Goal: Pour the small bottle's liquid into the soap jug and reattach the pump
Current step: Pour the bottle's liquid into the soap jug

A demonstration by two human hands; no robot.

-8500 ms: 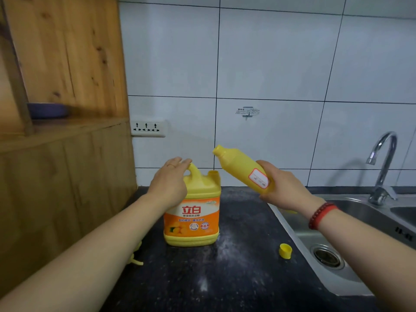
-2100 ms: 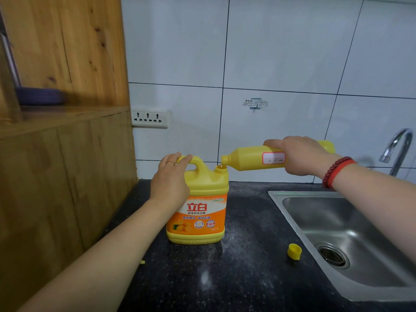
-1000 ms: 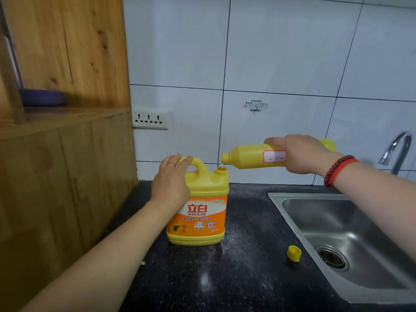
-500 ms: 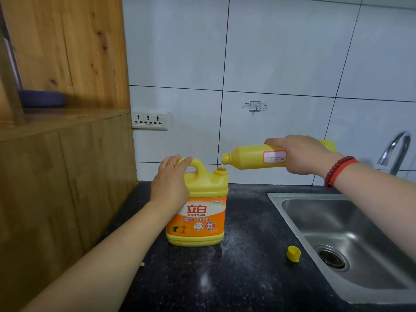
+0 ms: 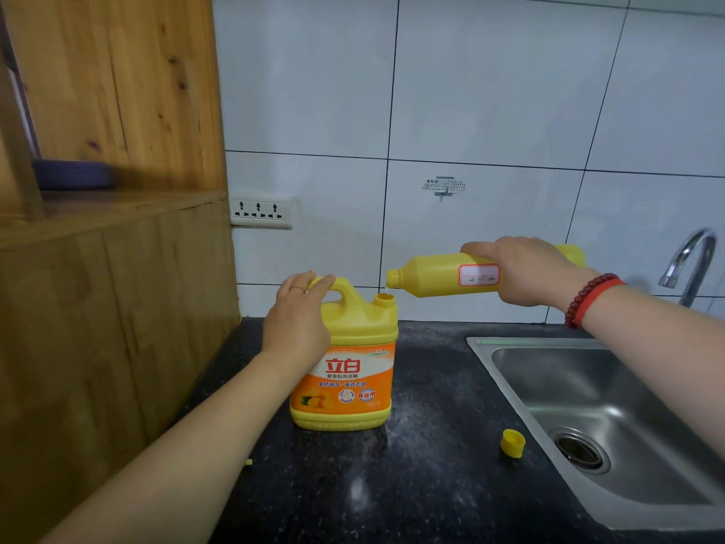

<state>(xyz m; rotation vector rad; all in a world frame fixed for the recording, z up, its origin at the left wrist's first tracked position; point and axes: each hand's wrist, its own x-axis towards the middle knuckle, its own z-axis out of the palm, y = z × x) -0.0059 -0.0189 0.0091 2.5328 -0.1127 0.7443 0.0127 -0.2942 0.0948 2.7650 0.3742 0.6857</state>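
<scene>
Now, small bottle: the slim yellow plastic bottle with a red-edged white label (image 5: pixel 443 276) lies nearly level in the air, mouth to the left, just above and right of the jug's neck.
Liquid: a thin clear thread seems to drop from the mouth toward the neck; too fine to be sure.
Right hands: the right hand (image 5: pixel 525 270) is clamped over the bottle's rear half, a red bead bracelet (image 5: pixel 588 298) on the wrist.
Soap jug: the squat yellow plastic jug with an orange label (image 5: pixel 349 371) stands upright on the worktop, its neck open.
Left hands: the left hand (image 5: pixel 300 323) is closed on the jug's handle, a ring on one finger.
Cap: a small yellow plastic cap (image 5: pixel 512 443) lies near right on the black speckled worktop (image 5: pixel 431 484), just beside the sink.
Sink: the steel sink (image 5: pixel 612 406) sits right, chrome tap (image 5: pixel 690 265) at its far side.
Left edge: a wooden cabinet (image 5: pixel 110 288).
</scene>
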